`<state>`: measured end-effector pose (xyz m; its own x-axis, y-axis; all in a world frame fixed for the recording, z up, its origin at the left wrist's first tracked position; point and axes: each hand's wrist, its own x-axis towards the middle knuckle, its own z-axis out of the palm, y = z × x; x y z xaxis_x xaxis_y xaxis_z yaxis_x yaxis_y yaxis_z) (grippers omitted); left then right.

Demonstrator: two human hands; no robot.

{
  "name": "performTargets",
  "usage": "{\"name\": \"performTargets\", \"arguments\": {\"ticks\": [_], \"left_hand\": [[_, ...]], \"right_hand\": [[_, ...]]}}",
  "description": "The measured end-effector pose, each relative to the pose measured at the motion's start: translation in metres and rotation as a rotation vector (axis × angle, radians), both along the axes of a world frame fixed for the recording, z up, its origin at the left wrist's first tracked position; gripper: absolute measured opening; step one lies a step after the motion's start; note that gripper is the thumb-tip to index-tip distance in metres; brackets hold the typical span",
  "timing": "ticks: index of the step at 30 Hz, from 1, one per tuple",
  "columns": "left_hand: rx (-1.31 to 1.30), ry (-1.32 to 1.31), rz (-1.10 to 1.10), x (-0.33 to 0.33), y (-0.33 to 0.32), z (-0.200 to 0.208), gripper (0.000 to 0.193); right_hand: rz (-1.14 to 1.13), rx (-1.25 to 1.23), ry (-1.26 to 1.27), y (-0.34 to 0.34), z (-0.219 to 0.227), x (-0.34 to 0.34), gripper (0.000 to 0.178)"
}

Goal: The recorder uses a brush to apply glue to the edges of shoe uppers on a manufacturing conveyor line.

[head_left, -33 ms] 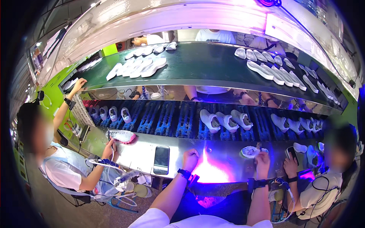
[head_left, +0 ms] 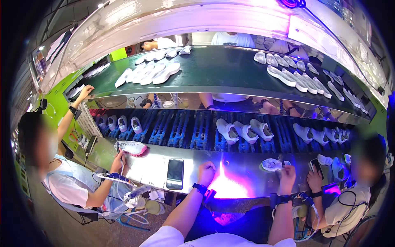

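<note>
My left hand [head_left: 206, 173] is closed, resting on the metal bench beside a bright pink-violet patch of light. Nothing shows between its fingers. My right hand [head_left: 287, 176] is raised at the right, its fingers pinched around a thin, dark, brush-like tool [head_left: 280, 159], mostly hidden by the hand. Just beyond these fingers lies a white shoe piece [head_left: 270, 164] on the bench; whether the tool touches it I cannot tell. A black phone [head_left: 175, 173] lies flat to the left of my left hand.
White soles [head_left: 161, 74] stand in rows on the green upper belt [head_left: 214, 68]. Grey-white shoes [head_left: 226, 131] sit on the blue slatted conveyor [head_left: 177, 133] below. At left a co-worker's hand [head_left: 117, 158] holds a shoe; at right another co-worker's hand [head_left: 314, 179] holds a phone.
My right hand has shifted slightly to the right, showing a little more of the white shoe piece. My left hand has stayed in place.
</note>
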<state>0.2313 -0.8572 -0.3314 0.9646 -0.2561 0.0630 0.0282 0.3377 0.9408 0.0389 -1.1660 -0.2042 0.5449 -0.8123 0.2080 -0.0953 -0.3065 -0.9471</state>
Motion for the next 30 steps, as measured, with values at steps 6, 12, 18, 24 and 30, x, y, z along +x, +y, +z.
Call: {"name": "performTargets", "arguments": {"ticks": [6,12,18,24,30], "left_hand": [[0.048,-0.011,-0.045,0.002,0.003,-0.004,0.021],[0.028,-0.056,-0.019,0.002,0.000,-0.002,0.022],[0.027,0.003,-0.068,-0.004,0.001,0.005,0.021],[0.053,0.024,-0.053,-0.005,-0.003,0.002,0.021],[0.082,0.014,-0.057,-0.003,-0.008,0.000,0.019]], "right_hand": [[-0.280,-0.538,0.117,-0.024,0.005,-0.038,0.029],[-0.009,-0.359,0.537,-0.020,0.006,-0.036,0.048],[0.109,0.067,0.316,-0.018,0.004,-0.018,0.034],[0.171,0.040,0.109,-0.020,0.022,-0.017,0.020],[0.192,0.289,0.044,-0.011,0.024,-0.041,0.013]]}}
